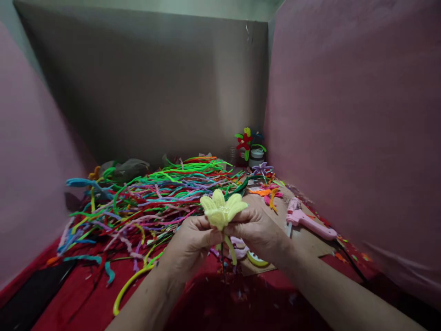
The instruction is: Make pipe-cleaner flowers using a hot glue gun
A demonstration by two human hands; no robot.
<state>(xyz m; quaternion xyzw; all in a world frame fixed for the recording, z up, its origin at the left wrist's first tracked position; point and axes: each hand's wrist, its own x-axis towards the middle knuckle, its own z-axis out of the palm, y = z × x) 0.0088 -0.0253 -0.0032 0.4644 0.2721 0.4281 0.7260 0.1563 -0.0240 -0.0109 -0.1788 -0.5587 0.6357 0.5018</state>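
Note:
A pale yellow pipe-cleaner flower (222, 211) is held upright between both hands, its petals spread and small light stamens at its middle. My left hand (195, 239) pinches it low down from the left. From the right, my right hand (257, 230) has its fingers closed around the flower's base and lower petals. Below the fingers hang a thin dark stem and a pale yellow strip (230, 250). What the fingertips press on exactly is partly hidden by the hands.
A wide heap of coloured pipe cleaners (165, 184) covers the left and back. A pink glue gun (312, 223) lies on cardboard (310, 250) at right, with its cord running forward. Loose flower pieces (270, 193) and finished flowers (245, 140) stand behind. A dark flat object (37, 294) lies front left.

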